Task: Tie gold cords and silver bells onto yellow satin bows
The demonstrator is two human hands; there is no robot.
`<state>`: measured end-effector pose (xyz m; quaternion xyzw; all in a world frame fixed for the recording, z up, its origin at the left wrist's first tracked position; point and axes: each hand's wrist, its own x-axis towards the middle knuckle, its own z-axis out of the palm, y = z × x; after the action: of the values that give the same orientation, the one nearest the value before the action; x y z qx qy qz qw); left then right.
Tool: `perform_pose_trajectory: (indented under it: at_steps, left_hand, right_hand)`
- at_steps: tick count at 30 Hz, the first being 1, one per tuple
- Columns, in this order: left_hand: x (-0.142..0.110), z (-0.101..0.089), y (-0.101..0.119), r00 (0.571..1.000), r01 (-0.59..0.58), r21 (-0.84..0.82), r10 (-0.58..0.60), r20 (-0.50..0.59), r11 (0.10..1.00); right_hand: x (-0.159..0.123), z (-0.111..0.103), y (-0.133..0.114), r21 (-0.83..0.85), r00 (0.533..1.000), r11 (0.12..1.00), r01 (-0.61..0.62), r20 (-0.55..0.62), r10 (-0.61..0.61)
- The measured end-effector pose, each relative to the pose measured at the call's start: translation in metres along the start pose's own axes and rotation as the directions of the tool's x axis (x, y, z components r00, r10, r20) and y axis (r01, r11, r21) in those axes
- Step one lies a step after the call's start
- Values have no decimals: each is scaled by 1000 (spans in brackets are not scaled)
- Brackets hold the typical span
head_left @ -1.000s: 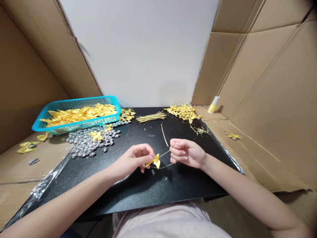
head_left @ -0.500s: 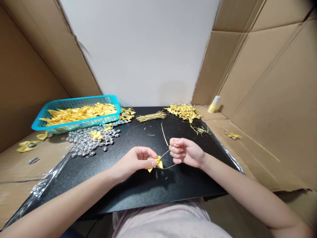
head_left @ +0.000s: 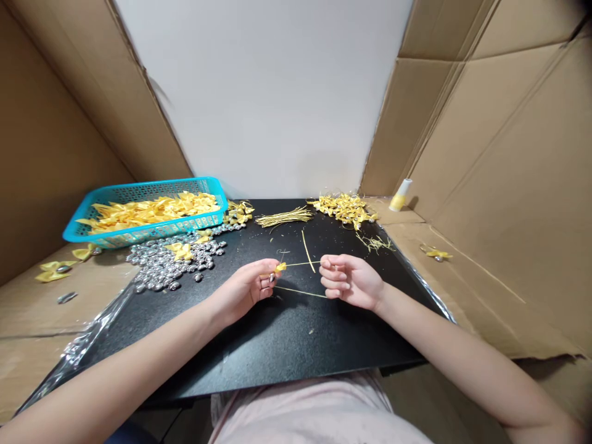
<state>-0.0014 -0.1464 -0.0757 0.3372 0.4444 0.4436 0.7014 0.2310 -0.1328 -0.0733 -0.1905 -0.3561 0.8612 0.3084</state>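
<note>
My left hand point(head_left: 250, 287) is closed on a yellow ribbon bow point(head_left: 280, 267), most of it hidden behind the fingers. A silver bead point(head_left: 272, 278) shows just below the bow. From there a thin gold cord point(head_left: 303, 264) runs taut across to my right hand point(head_left: 350, 280), which pinches it between thumb and fingertips, the other fingers curled. A second strand stretches lower down between the two hands. Both hands are held above the black table point(head_left: 277, 345), a short way apart.
A turquoise basket point(head_left: 139, 235) of yellow bows stands back left, silver beads point(head_left: 171, 265) spread before it. Behind my hands lie a bundle of gold cords point(head_left: 284, 216) and one loose cord point(head_left: 308, 251). Beaded bows point(head_left: 342, 209) are heaped back right, near a white-and-yellow cone point(head_left: 399, 195).
My left hand has turned and risen slightly with the bow, moving away from the right hand. The cord between them is now straighter. My right hand has hardly moved.
</note>
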Motion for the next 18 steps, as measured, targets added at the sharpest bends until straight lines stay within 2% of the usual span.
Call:
perform_pose_trajectory:
  at_steps: [5,11,18]
  left_hand:
    - [-3,0,3,999,29,-102,-25,41,994]
    - [-6,-2,5,993,-78,-344,104,58,936]
    - [-7,-5,4,973,-62,-398,144,181,915]
  right_hand:
    - [0,-3,-1,25,1000,1000,-4,-11,4]
    - [1,-5,1,22,999,1000,9,-32,-8]
    - [2,-6,5,-10,990,995,101,-100,-101]
